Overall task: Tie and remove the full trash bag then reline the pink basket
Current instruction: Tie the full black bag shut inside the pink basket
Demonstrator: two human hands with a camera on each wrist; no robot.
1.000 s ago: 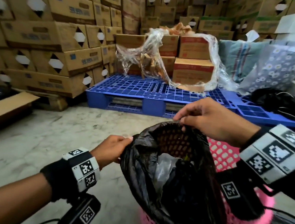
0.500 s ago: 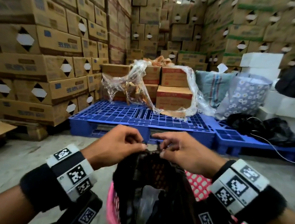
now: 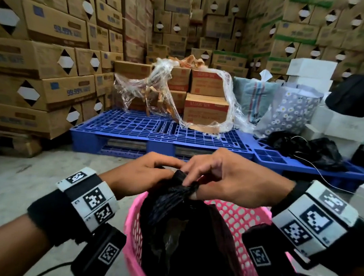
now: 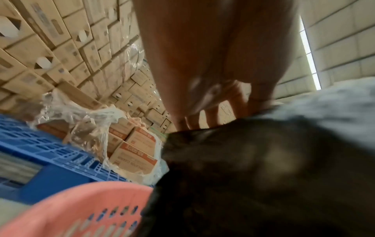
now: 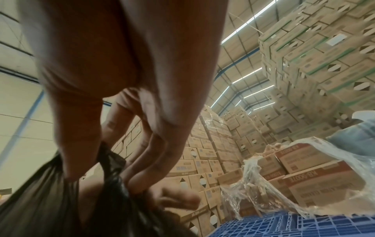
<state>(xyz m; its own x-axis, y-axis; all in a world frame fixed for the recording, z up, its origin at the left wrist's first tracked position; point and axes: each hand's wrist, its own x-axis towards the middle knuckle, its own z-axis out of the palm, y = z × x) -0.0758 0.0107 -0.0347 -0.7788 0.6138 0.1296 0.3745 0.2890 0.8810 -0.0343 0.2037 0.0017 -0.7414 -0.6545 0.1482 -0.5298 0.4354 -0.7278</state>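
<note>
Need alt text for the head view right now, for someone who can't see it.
Both hands, left hand and right hand, pinch the gathered neck of a black trash bag sitting in a pink basket. Behind: a blue pallet and stacked cardboard boxes.

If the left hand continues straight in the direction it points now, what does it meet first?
Probably the right hand: the left hand points across the gathered neck of the black trash bag, which both pinch, and their fingertips nearly touch there. Depth is unclear.

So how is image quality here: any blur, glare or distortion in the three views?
Head view: sharp, with wide-angle bending of the box stacks at the edges. Left wrist view: motion-blurred, the black bag and pink basket smeared. Right wrist view: right hand soft and shadowed, ceiling lights bright.
</note>
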